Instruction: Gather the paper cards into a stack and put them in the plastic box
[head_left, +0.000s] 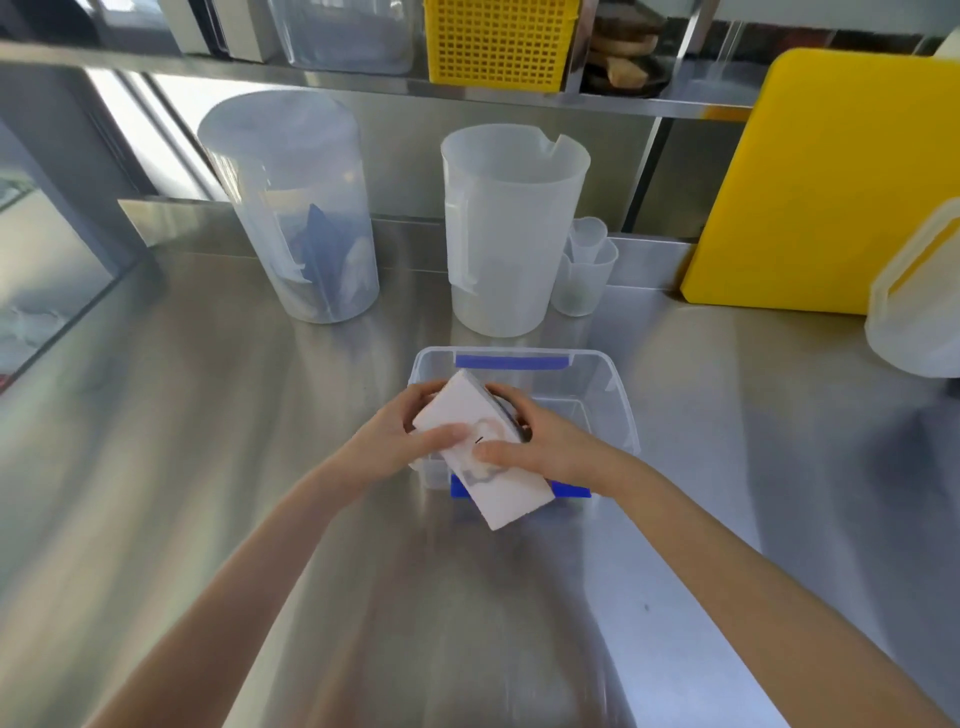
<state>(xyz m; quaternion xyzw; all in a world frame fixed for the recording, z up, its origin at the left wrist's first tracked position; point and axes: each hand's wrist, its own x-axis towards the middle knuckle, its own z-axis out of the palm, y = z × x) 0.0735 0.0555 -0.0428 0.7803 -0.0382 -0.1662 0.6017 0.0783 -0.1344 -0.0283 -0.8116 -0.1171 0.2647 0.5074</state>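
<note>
A thick white stack of paper cards (475, 410) is held tilted above the near left part of the clear plastic box (597, 387), which has blue clips on its far and near sides. My left hand (400, 436) grips the stack's left edge, thumb on top. My right hand (540, 444) grips the right edge, thumb pressed on the faint print on the top card. The stack's near corner sticks out past the box's near rim. The box's right half shows nothing inside.
On the steel counter behind the box stand a lidded clear pitcher (296, 208), an open translucent jug (506, 228) and small measuring cups (584, 270). A yellow cutting board (821, 176) leans at right beside a white container (919, 306). A yellow basket (498, 39) sits on the shelf.
</note>
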